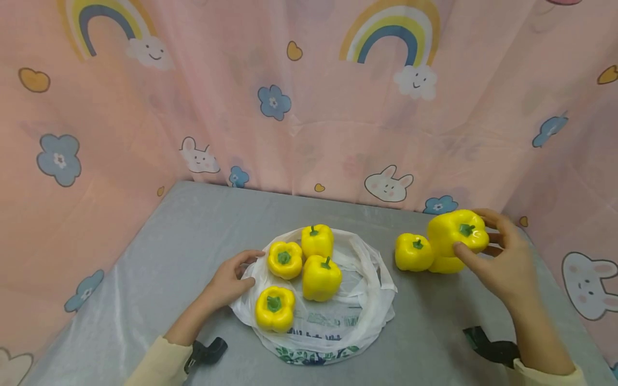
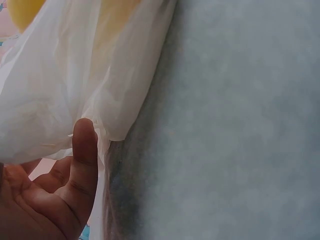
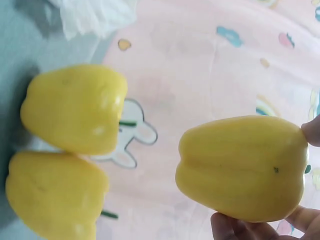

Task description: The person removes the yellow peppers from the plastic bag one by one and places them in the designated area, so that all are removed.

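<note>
My right hand [image 1: 507,262] grips a yellow bell pepper [image 1: 451,230] by its sides, raised off the table. Below it, partly hidden, sits another yellow bell pepper [image 1: 446,265], with a third pepper [image 1: 413,252] just to its left. In the right wrist view the held pepper [image 3: 245,167] hangs apart from those two standing peppers [image 3: 75,109]. At the left rim of a white plastic bag [image 1: 372,311], my left hand [image 1: 229,281] pinches the film between thumb and fingers. The bag lies spread wide, with several yellow peppers [image 1: 321,279] inside, mostly toward its left.
A grey cloth [image 1: 159,257] covers the table. Pink curtains [image 1: 318,145] printed with rainbows and rabbits rise behind and at both sides. Black wrist mounts [image 1: 492,346] show near both sleeves.
</note>
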`<state>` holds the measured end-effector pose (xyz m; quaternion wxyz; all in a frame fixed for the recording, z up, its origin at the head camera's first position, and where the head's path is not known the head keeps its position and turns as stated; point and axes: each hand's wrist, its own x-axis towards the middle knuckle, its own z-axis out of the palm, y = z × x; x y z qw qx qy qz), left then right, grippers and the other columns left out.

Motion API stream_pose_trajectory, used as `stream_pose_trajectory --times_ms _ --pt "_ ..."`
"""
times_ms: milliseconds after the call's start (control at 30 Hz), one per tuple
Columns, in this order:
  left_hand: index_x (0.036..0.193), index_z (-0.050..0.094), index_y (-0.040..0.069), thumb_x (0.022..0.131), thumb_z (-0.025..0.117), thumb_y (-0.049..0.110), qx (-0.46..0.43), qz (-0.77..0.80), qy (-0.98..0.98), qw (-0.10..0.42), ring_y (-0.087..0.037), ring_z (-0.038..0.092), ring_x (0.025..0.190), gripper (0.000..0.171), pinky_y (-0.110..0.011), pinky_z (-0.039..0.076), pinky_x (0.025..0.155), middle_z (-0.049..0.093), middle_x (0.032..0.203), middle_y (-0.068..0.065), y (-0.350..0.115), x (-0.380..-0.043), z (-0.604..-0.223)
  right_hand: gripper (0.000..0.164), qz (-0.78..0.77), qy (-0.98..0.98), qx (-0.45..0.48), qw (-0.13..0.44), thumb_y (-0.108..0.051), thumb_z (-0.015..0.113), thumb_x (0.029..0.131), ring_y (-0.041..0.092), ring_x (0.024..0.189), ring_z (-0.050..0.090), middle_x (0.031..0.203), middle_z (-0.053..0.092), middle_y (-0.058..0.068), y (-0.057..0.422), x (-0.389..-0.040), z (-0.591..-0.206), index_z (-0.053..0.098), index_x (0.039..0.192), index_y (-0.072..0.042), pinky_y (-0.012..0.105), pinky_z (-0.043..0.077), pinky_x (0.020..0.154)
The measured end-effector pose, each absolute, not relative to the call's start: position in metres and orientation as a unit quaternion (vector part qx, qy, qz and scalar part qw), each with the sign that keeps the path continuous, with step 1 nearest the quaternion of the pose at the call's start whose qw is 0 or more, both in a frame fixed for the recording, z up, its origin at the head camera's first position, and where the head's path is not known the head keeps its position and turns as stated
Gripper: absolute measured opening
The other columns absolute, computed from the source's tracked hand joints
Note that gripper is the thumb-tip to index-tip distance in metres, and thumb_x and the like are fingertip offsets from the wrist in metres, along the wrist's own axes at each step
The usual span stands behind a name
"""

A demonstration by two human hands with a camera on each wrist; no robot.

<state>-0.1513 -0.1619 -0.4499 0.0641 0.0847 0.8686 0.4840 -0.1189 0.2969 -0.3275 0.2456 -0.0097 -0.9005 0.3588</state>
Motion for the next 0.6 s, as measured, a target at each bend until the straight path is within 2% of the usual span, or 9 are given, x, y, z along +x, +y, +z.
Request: stream_pose_trajectory --times_ms 67,167,333,400,467,600 --pt "0.129 0.058 0.017 0.078 0.059 -0.002 0.087 0.485 0.868 0.064 -0.017 0.058 0.075 0.054 -0.027 0.05 0.065 0.059 0.128 -0.017 -0.162 -0.151 -0.45 0.066 0.354 -0.901 -0.032 0.247 -0.013 0.078 0.076 -0.009 0.081 0.047 0.121 0.056 0.001 0.306 -0.121 -0.327 0.052 0.136 -0.011 -0.001 0.037 0.071" --pt "0.129 0.058 0.017 0.078 0.059 -0.002 0.086 0.485 0.868 0.066 -0.017 0.058 0.075 0.054 -0.027 0.05 0.065 0.059 0.128 -0.017 -0.162 -0.151 -0.45 0.066 0.349 -0.901 -0.064 0.249 -0.015 0.076 0.078 -0.012 0.08 0.045 0.129 0.052 0.023 0.319 -0.125 -0.327 0.051 0.139 -0.011 -0.002 0.037 0.068" --pt "0.129 0.058 0.016 0.078 0.059 -0.002 0.088 0.484 0.868 0.066 -0.017 0.057 0.075 0.054 -0.026 0.049 0.065 0.059 0.128 -0.018 -0.162 -0.151 -0.45 0.065 0.345 -0.895 -0.143 0.242 -0.017 0.072 0.081 -0.012 0.078 0.041 0.136 0.05 0.024 0.339 -0.129 -0.331 0.048 0.141 -0.014 -0.002 0.035 0.064" --pt "0.129 0.058 0.016 0.078 0.059 -0.003 0.092 0.486 0.867 0.063 -0.016 0.057 0.074 0.054 -0.026 0.049 0.064 0.059 0.128 -0.018 -0.162 -0.151 -0.45 0.066 0.335 -0.895 -0.18 0.234 -0.019 0.07 0.081 -0.006 0.079 0.04 0.14 0.049 0.022 0.346 -0.131 -0.334 0.046 0.143 -0.015 -0.001 0.033 0.06" --pt "0.129 0.058 0.015 0.078 0.058 -0.003 0.095 0.488 0.866 0.061 -0.016 0.057 0.074 0.054 -0.025 0.049 0.064 0.059 0.128 -0.019 -0.162 -0.151 -0.45 0.067 0.322 -0.896 -0.211 0.221 -0.022 0.069 0.082 0.002 0.083 0.042 0.142 0.048 0.021 0.352 -0.132 -0.337 0.045 0.143 -0.015 0.001 0.031 0.055" --pt "0.129 0.058 0.015 0.078 0.058 -0.003 0.092 0.49 0.864 0.062 -0.016 0.058 0.075 0.054 -0.025 0.049 0.063 0.058 0.129 -0.019 -0.162 -0.151 -0.45 0.068 0.311 -0.901 -0.234 0.191 -0.026 0.066 0.084 0.029 0.096 0.049 0.145 0.044 0.024 0.364 -0.135 -0.347 0.04 0.146 -0.012 0.005 0.03 0.052"
